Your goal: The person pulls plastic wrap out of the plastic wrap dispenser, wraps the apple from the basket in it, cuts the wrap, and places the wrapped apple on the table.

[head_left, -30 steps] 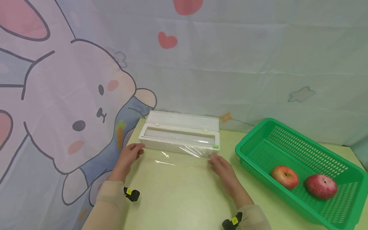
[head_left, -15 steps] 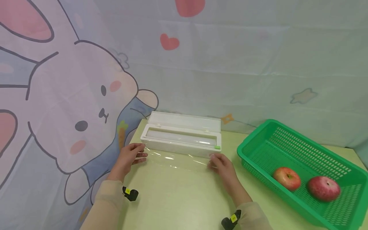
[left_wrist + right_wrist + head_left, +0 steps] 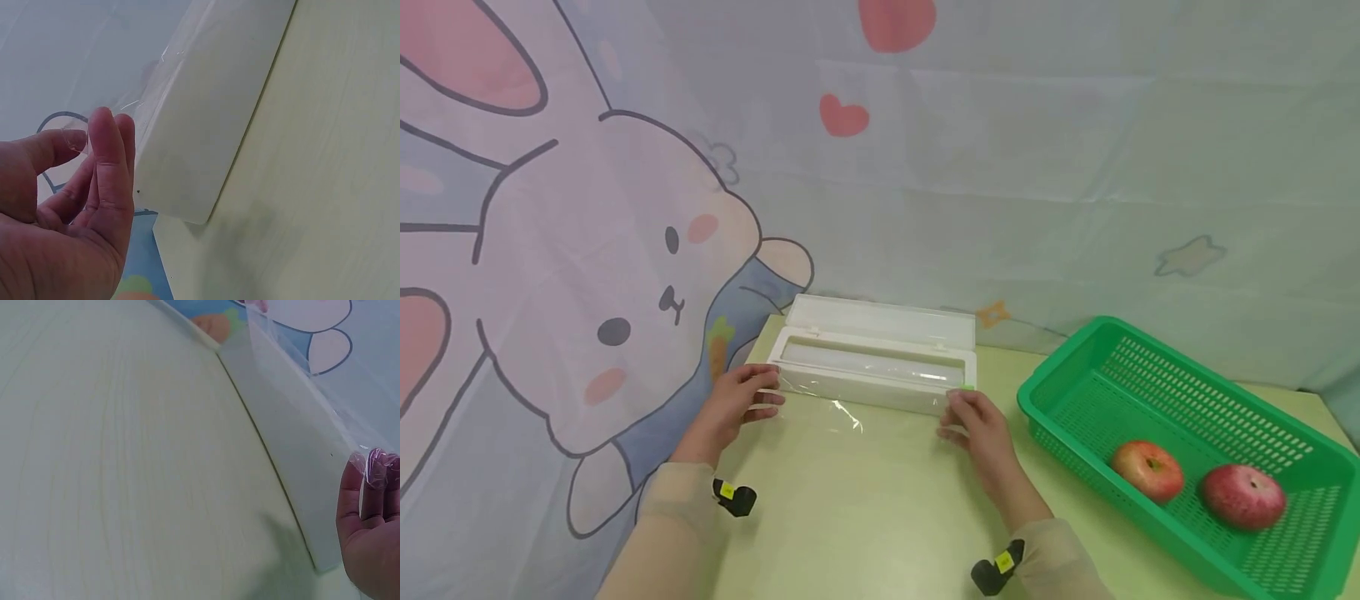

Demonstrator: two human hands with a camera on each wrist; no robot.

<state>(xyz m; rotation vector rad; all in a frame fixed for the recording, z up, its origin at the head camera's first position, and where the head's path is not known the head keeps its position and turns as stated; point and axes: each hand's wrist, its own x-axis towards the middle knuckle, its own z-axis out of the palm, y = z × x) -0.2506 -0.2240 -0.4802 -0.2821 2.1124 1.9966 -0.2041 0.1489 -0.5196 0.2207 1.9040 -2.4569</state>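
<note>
A white cling film box [image 3: 850,387] stands at the back of the table with its lid raised, and a roll [image 3: 872,365] shows through its top opening. Clear cling film [image 3: 847,414] stretches along the box's front between both hands. At the left corner, my left hand [image 3: 737,410] pinches the film's edge with thumb and fingers; the other fingers extend, as the left wrist view shows. My right hand [image 3: 983,429] grips the other corner in front of the box's right end, film [image 3: 377,465] wrapped over its fingertips. A green tab [image 3: 967,387] peeks out behind that hand.
To the right stands a green plastic basket [image 3: 1078,446] holding a red-yellow apple [image 3: 1147,472] and a darker red apple [image 3: 1243,497]. Behind the table [image 3: 857,517] hangs a cloth [image 3: 1000,167] printed with a rabbit and hearts.
The film's free edge has lifted and drawn closer to the box. Both hands have risen slightly, and the right hand now partly covers the green tab. Basket and apples have stayed put.
</note>
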